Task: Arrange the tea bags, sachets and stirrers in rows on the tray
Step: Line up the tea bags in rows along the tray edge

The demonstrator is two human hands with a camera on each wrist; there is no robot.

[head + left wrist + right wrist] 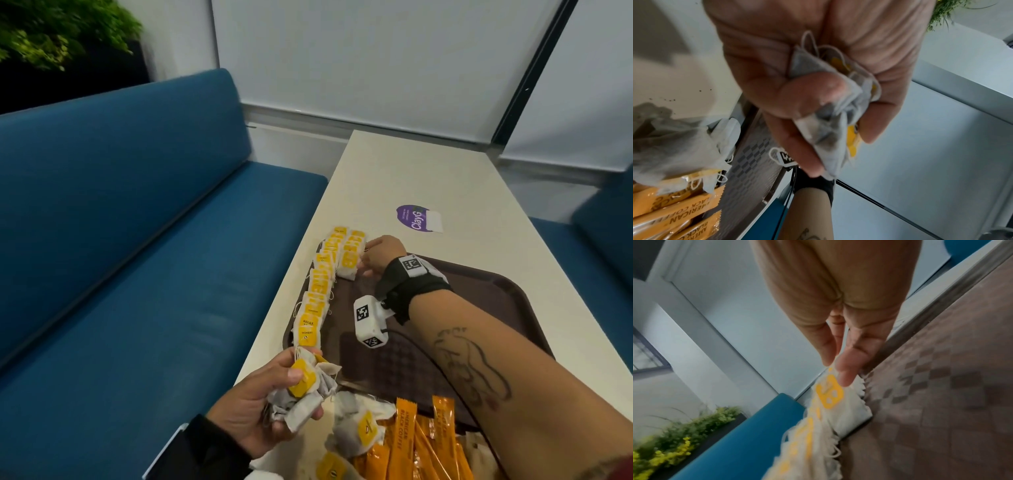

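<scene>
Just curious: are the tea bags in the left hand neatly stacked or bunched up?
Bunched up. The left hand grips a crumpled clump of tea bags, corners and strings pointing different ways.

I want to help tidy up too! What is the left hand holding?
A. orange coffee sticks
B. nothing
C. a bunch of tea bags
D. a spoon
C: the left hand grips a bunch of tea bags with yellow tags, near the tray's near left corner; the left wrist view shows the fingers curled round them.
</scene>
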